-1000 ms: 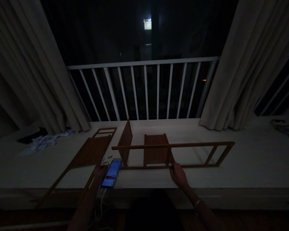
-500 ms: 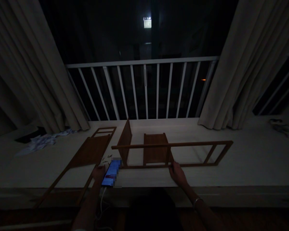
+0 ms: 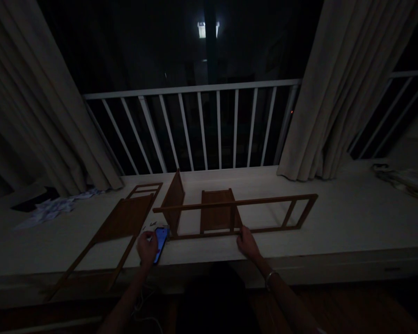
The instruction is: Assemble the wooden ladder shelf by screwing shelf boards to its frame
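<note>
Steady the brown wooden ladder-shaped frame [image 3: 264, 201] on the pale window ledge [image 3: 351, 225] by its lower rail [image 3: 271, 229], gripped by your right hand's [image 3: 249, 244] fingers, and mind the black, blue-lit phone [image 3: 162, 238] beside your left hand [image 3: 147, 249], whose curled fingers hide whether they hold anything.

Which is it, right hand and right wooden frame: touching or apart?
Touching: the head view shows the right hand with its fingers on the lower rail of the right wooden frame.
</note>
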The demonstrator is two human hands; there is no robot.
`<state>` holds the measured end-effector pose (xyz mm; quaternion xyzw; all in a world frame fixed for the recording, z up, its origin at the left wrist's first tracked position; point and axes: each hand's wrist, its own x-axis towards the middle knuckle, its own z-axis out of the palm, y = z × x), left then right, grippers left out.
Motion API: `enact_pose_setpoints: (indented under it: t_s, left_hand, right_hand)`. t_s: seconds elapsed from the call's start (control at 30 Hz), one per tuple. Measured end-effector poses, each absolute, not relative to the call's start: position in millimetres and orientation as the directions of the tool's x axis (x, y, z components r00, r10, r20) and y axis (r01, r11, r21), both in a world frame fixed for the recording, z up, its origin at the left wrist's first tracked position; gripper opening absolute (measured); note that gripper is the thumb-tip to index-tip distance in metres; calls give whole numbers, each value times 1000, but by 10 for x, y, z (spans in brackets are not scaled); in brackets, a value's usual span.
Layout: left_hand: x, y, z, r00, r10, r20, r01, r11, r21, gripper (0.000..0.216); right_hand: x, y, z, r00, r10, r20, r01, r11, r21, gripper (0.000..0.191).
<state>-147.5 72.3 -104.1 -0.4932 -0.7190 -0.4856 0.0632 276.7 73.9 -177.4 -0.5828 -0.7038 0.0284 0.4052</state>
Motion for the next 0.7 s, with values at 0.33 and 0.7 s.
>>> enact_pose_setpoints:
  t_s: [0.33, 0.7]
  left_hand:
    - [465, 386, -1419, 3, 869, 495, 722, -345, 600, 17]
    - [1396, 701, -1659, 50, 929, 367, 589, -324, 741, 11]
  right_hand:
    - [2944, 778, -1817, 190, 796, 575, 786, 228, -575, 21]
    - [2908, 758, -1775, 192, 815, 547, 791, 201, -577, 18]
